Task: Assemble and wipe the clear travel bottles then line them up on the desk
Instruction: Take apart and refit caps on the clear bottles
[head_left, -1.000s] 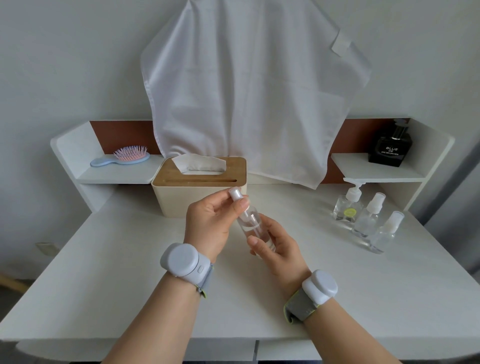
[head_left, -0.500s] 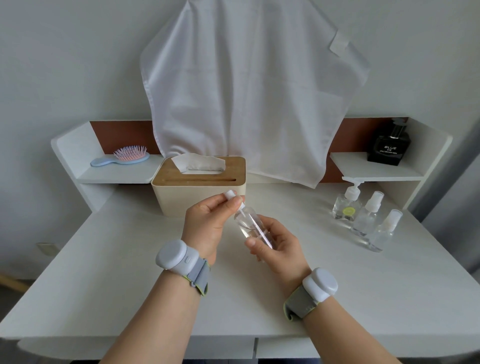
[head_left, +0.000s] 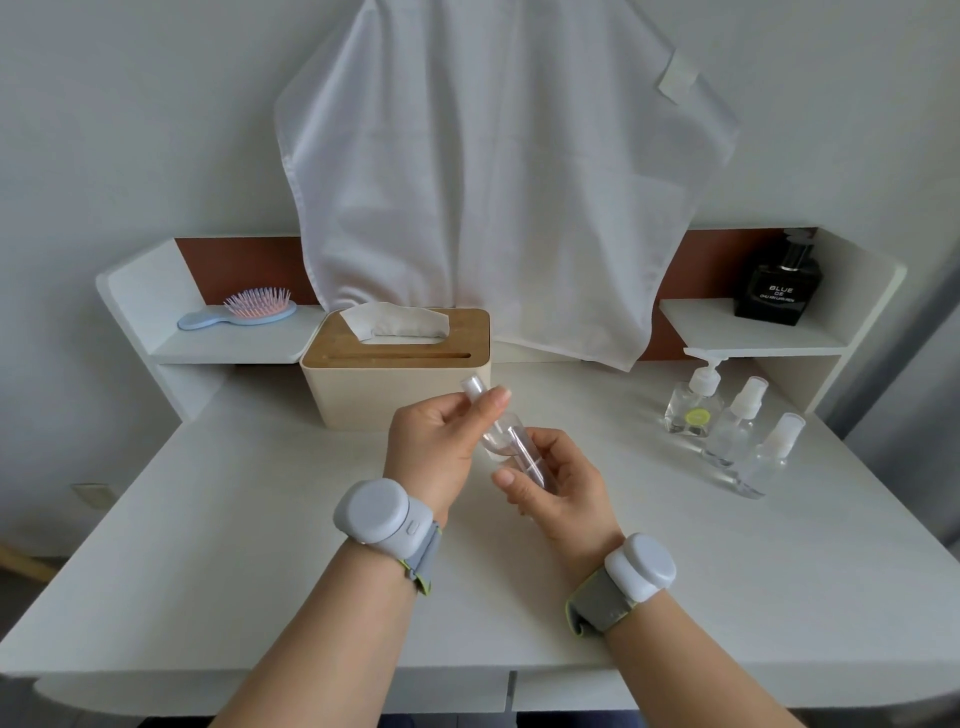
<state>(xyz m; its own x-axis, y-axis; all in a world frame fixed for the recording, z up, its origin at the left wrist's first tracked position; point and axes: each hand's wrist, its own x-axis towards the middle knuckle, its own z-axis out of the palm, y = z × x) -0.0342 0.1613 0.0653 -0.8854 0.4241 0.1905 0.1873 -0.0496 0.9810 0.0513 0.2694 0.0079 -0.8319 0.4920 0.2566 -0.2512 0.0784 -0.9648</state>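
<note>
Above the middle of the white desk (head_left: 260, 545) my right hand (head_left: 558, 491) grips a small clear travel bottle (head_left: 511, 449), tilted up and to the left. My left hand (head_left: 436, 449) pinches the bottle's spray top (head_left: 475, 387) with its thin dip tube reaching down into the bottle. The top sits lifted off the bottle's neck. At the right of the desk stand a clear pump bottle (head_left: 693, 410) with a green label and two clear spray bottles (head_left: 735, 426) (head_left: 769, 457) in a slanting row. A tissue box (head_left: 395, 384) with a tissue sticking out stands just behind my hands.
A white cloth (head_left: 493, 182) hangs on the wall over the desk's back. A blue hairbrush (head_left: 236, 312) lies on the left shelf. A black perfume bottle (head_left: 779, 291) stands on the right shelf (head_left: 727, 332).
My left hand has drawn the spray top up and to the left, so more of the dip tube shows. The right hand with the bottle has stayed nearly in place.
</note>
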